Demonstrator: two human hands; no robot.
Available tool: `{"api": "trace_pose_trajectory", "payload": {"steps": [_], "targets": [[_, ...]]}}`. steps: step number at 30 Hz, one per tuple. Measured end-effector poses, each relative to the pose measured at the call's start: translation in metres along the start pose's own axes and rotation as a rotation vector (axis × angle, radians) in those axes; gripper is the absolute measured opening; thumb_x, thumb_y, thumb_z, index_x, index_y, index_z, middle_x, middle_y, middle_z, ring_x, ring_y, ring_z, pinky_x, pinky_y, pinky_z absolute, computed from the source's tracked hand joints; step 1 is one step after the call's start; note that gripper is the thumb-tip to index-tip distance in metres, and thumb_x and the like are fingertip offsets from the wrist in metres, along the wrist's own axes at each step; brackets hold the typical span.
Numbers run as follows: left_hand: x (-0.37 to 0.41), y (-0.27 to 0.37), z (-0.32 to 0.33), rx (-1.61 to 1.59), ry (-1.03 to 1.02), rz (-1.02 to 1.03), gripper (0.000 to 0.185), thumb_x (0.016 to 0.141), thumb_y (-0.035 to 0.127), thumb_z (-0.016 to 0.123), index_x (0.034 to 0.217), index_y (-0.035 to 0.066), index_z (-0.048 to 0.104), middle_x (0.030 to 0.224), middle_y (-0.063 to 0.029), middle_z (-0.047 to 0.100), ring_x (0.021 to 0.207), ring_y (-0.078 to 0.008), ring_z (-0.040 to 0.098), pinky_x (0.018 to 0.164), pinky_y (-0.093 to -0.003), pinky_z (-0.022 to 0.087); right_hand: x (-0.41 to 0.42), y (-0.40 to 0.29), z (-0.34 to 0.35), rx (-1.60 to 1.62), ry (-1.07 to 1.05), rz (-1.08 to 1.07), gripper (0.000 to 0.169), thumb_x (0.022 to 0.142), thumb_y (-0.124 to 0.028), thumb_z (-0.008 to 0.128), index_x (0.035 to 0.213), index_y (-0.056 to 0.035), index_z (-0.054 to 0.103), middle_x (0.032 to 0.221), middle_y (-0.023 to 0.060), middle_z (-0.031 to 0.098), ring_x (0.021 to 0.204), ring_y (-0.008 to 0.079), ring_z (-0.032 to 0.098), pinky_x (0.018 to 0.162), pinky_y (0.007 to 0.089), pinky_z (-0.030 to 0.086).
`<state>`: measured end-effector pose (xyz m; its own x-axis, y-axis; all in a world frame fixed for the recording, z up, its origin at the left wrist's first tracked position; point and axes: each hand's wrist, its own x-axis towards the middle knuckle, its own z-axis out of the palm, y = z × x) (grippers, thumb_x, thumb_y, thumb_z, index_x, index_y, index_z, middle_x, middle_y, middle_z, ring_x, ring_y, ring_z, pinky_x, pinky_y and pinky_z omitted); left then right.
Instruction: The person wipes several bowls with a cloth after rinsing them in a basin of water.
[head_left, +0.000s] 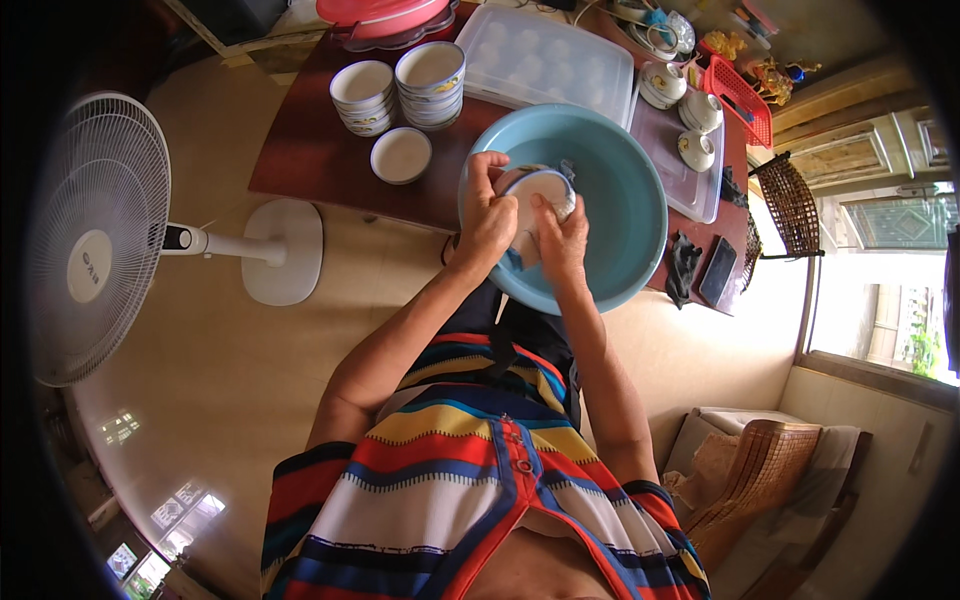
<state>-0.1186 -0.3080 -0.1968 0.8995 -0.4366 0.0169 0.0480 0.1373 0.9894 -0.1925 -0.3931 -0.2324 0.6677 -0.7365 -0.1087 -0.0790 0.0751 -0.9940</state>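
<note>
A white bowl with a blue rim (538, 185) is held tilted over the blue plastic basin (651, 225). My left hand (486, 221) grips the bowl's left side, with its fingers curled about the rim. My right hand (564, 238) presses a wet cloth (527, 251) against the bowl's right side, its thumb inside the rim. Parts of the cloth show beyond the rim and below the bowl; the rest is hidden by my hands. Left of the basin, a single bowl (401, 156) stands before two stacks of similar bowls (362, 86) (430, 75).
Upturned bowls (696, 150) rest on a clear plastic lid (675, 180) at right. Behind the basin is a lidded plastic box (547, 60). A phone (718, 270) and black cloth (682, 266) lie near the table's right edge. A floor fan (97, 247) stands left.
</note>
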Motion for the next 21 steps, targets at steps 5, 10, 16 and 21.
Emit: {"api": "trace_pose_trajectory", "payload": {"steps": [5,10,16,21], "targets": [[-0.001,0.004,-0.002,0.149,0.135,0.244,0.041,0.067,-0.008,0.041,0.108,-0.001,0.040,0.099,-0.0144,0.044,0.095,-0.0243,0.045,0.087,-0.0348,0.037,-0.012,-0.004,0.017,0.491,-0.148,0.395,0.030,0.086,-0.017,0.058,0.109,0.0002,0.052,0.094,0.0085,0.061,0.082,0.0171,0.060,0.068,0.0300,0.050],[0.005,0.005,-0.030,0.539,-0.182,0.308,0.038,0.083,0.020,0.058,0.112,0.000,0.043,0.106,-0.0163,0.043,0.098,-0.0258,0.046,0.088,-0.0341,0.038,0.003,-0.016,0.007,0.315,-0.238,0.235,0.025,0.086,-0.014,0.055,0.106,0.0016,0.053,0.090,0.0082,0.061,0.075,0.0154,0.060,0.064,0.0286,0.050],[0.006,0.011,-0.056,0.872,0.019,0.152,0.026,0.087,0.018,0.047,0.111,0.006,0.050,0.078,-0.0215,0.060,0.073,-0.0411,0.059,0.064,-0.0467,0.046,0.001,-0.033,0.022,-0.076,-0.271,0.076,0.022,0.085,-0.015,0.058,0.097,0.0024,0.052,0.083,0.0099,0.060,0.062,0.0145,0.060,0.050,0.0273,0.051],[0.037,-0.017,-0.114,0.808,0.167,-0.113,0.030,0.083,0.015,0.045,0.110,0.002,0.047,0.094,-0.0273,0.059,0.089,-0.0437,0.056,0.079,-0.0488,0.044,0.011,-0.013,0.030,-0.049,-0.373,0.048,0.033,0.080,-0.019,0.066,0.095,0.0051,0.050,0.082,0.0110,0.060,0.067,0.0121,0.059,0.056,0.0268,0.050]]}}
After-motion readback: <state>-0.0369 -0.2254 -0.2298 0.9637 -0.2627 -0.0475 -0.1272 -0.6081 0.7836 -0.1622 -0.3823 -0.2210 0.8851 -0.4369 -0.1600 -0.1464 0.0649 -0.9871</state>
